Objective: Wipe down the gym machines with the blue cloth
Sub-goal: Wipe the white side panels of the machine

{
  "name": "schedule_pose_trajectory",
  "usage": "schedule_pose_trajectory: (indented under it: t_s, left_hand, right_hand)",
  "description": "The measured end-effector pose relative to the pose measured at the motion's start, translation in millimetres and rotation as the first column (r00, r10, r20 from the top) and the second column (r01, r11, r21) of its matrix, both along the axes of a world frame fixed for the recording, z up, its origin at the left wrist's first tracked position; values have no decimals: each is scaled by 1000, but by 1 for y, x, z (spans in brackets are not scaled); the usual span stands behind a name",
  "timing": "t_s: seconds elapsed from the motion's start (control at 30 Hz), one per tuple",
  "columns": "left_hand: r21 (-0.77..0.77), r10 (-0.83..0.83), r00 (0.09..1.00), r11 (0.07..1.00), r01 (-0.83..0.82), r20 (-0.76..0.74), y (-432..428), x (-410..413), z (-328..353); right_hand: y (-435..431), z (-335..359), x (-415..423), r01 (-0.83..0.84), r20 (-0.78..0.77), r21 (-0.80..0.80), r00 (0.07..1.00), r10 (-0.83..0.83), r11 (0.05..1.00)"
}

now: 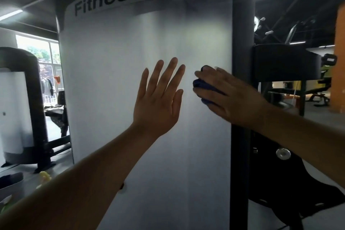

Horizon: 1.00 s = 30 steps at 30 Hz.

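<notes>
Currently: right hand (231, 97) presses cloth (203, 86) on panel (130, 43).
Fingers curl over the bunched cloth near panel's right edge; left hand (158, 102) flat beside it, fingers spread.

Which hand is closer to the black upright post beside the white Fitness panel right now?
Right. The right hand, holding the bunched blue cloth against the white machine panel, sits right at the black upright post. The left hand is spread open over mid-panel, farther left.
</notes>
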State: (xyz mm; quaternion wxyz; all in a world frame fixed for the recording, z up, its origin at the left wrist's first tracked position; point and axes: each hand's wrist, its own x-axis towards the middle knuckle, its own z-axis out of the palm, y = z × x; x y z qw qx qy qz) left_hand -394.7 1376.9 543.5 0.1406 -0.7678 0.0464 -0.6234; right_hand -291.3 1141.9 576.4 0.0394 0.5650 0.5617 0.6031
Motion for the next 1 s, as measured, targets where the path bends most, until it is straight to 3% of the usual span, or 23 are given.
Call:
schedule_pose_trajectory:
  t_s: [0.07, 0.2, 0.27, 0.33, 0.43, 0.57, 0.67, 0.83, 1.0]
  left_hand:
    - [4, -6, 1000, 1000, 6, -1, 0, 1, 0]
    - [7, 10, 1000, 1000, -10, 29, -1, 0, 0]
    - [7, 29, 999, 1000, -29, 44, -5, 1, 1]
    - [-14, 47, 998, 999, -46, 51, -13, 3, 6]
    - [-1, 10, 998, 1000, -10, 67, -27, 6, 13]
    - [123, 75, 997, 990, -71, -30, -30, 12, 4]
    - [132, 117, 993, 985, -112, -33, -28, 15, 2]
    - [136, 104, 994, 986, -100, -21, -31, 14, 3]
    - [132, 117, 992, 985, -110, -46, -48, 11, 3]
  right_hand:
    - [4, -32, -3, -20, 0, -25, 1000, 20, 999]
    - [-12, -51, -1, 55, 176, -376, 984, 13, 925]
    - [-20, -25, 4, 77, 141, -278, 989, -39, 958]
    - [-23, -3, 6, 91, 21, -40, 996, -90, 995]
    - [-13, -25, 1, 59, -211, 247, 977, -5, 967]
    - [-6, -96, -6, 83, -267, 236, 963, -18, 968]
    - [-17, -84, 2, 150, -200, 180, 973, -113, 972]
    - [-6, -26, 1, 198, -406, 512, 913, 32, 836]
    - [0, -115, -7, 218, -522, 528, 846, 111, 821]
